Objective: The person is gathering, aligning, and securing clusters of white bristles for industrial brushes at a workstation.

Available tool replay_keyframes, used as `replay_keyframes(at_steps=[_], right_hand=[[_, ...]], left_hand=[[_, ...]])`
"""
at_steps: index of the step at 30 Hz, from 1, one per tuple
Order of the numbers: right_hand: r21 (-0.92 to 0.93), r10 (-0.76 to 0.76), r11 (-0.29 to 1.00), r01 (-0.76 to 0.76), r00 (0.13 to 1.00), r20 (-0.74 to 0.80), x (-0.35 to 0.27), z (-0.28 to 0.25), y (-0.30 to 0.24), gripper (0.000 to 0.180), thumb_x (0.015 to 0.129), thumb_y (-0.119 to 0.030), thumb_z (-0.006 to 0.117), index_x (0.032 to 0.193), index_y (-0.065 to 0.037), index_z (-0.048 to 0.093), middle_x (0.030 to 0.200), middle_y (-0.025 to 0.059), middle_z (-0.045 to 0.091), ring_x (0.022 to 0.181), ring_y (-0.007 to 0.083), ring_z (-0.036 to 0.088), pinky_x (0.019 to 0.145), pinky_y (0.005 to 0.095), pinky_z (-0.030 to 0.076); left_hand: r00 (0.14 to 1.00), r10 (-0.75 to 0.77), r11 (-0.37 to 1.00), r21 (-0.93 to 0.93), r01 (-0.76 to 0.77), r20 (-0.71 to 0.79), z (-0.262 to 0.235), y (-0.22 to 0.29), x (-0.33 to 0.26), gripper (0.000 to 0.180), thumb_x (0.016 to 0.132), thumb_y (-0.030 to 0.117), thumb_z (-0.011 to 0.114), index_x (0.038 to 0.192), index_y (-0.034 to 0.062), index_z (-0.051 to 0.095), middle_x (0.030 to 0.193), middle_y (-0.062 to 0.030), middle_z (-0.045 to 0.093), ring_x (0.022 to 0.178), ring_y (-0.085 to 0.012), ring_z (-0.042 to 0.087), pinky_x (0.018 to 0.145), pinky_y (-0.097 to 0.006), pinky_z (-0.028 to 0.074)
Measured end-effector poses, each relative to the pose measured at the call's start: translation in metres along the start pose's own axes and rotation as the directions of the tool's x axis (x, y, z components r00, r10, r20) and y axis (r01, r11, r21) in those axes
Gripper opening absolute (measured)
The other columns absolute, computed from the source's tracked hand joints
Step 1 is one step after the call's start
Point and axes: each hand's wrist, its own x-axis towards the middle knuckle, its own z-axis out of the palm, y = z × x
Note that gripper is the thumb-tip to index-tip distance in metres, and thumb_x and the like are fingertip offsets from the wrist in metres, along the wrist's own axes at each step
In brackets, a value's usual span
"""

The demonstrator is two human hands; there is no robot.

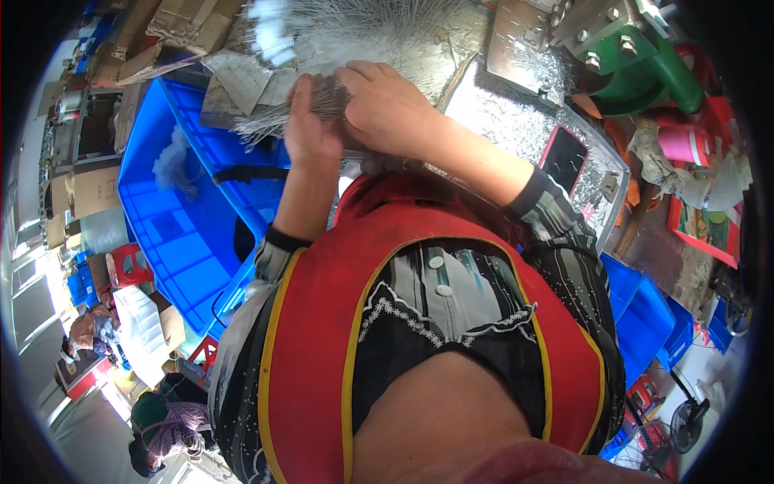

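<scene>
A bundle of thin metal wires lies between my two hands over the worktable, its loose ends fanning out to the left. My left hand is closed around the bundle, fingers pointing up. From the right, my right hand curls over the other end, its fingertips close to those of my left; part of its grip is hidden. Just beyond the hands a large heap of similar thin wires spreads across the table. A sheet of grey paper or cloth lies left of the bundle.
Left of me stands a large blue plastic bin with a pale clump inside. On the right are a metal tray strewn with short bits, a phone, a metal plate and a green machine part. Cardboard lies far left.
</scene>
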Motion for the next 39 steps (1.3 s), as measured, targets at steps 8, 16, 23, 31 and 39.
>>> replay_keyframes(at_steps=[8,16,23,31,39], right_hand=[[0.103,-0.144,0.965,0.24,0.819,-0.556,0.05,-0.097,-0.034,0.042,0.072,-0.036,0.062,0.059,0.004,0.06,0.105,0.0178,0.055,0.098,0.0288,0.05,0.083,0.0379,0.039],[-0.188,-0.054,0.982,0.001,0.96,-0.276,0.045,-0.088,0.001,0.028,0.077,-0.032,0.054,0.063,-0.01,0.065,0.081,0.0028,0.06,0.086,0.0219,0.052,0.075,0.0349,0.039],[-0.206,-0.031,0.978,-0.009,0.982,-0.187,0.041,-0.093,0.009,0.029,0.076,-0.034,0.056,0.061,-0.01,0.064,0.078,0.0001,0.061,0.089,0.0199,0.053,0.075,0.032,0.04],[-0.033,0.003,0.999,-0.033,0.753,-0.658,-0.036,-0.124,0.023,0.018,0.071,-0.011,0.063,0.085,0.001,0.061,0.089,0.0122,0.06,0.09,0.0267,0.055,0.08,0.035,0.043],[0.669,0.87,0.488,-0.56,0.25,-0.425,-0.204,-0.133,0.02,0.016,0.082,-0.011,0.057,0.09,0.0,0.062,0.085,0.0057,0.062,0.074,0.0084,0.056,0.068,0.0211,0.044]], left_hand=[[0.839,0.171,0.665,0.567,-0.485,0.517,0.072,0.036,-0.034,0.012,0.083,0.008,0.054,0.092,0.0017,0.058,0.088,-0.007,0.059,0.079,-0.0158,0.057,0.072,-0.03,0.047],[0.645,-0.123,0.569,0.586,-0.577,0.754,0.135,0.016,-0.036,0.012,0.08,0.008,0.056,0.09,0.0018,0.059,0.086,-0.0057,0.059,0.08,-0.0152,0.057,0.071,-0.03,0.047],[0.628,-0.291,0.424,0.685,-0.592,0.722,0.155,-0.003,-0.002,0.012,0.077,0.009,0.057,0.087,0.0018,0.061,0.084,-0.0046,0.06,0.081,-0.0146,0.057,0.07,-0.03,0.046],[0.625,-0.51,0.19,0.786,-0.588,0.591,0.128,0.033,0.031,0.013,0.075,0.01,0.059,0.084,0.0019,0.062,0.082,-0.0034,0.06,0.081,-0.014,0.057,0.069,-0.03,0.046],[0.681,-0.495,0.85,0.464,0.25,0.54,0.125,-0.012,0.027,0.022,0.083,0.006,0.053,0.104,0.0014,0.053,0.095,-0.0122,0.058,0.089,-0.0217,0.058,0.08,-0.034,0.049]])
